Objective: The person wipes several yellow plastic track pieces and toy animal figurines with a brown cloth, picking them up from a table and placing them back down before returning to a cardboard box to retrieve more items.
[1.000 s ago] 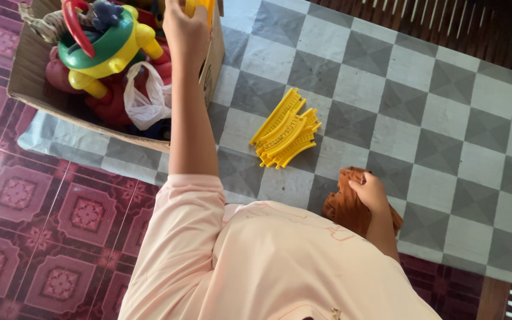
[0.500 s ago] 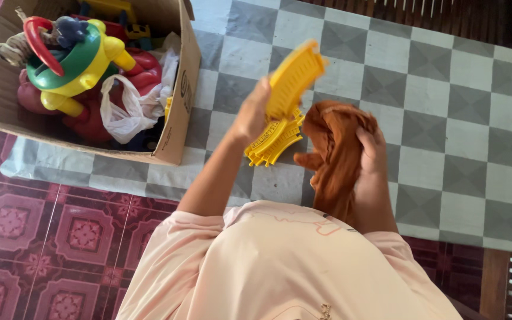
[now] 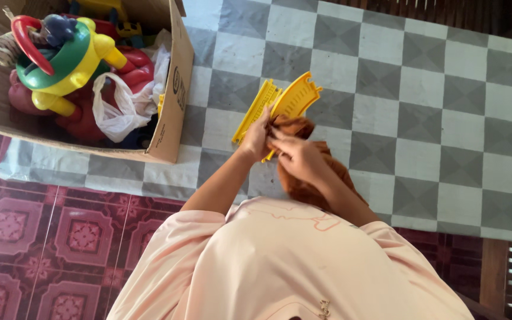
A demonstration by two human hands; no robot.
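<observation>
Yellow plastic track piece (image 3: pixel 294 98) sits mid-frame in my left hand (image 3: pixel 256 137), fingers closed round its lower end. My right hand (image 3: pixel 296 159) grips the brown cloth (image 3: pixel 303 178), pressed against the piece. Looks like the wiping step. Next I'd need steady strokes along the rails. Toy box (image 3: pixel 176 89) upper left, checked tablecloth (image 3: pixel 445 118) below.

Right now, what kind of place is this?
Likely a home: patterned maroon floor tiles, a checkered mat, and a cardboard box full of plastic toys.
</observation>
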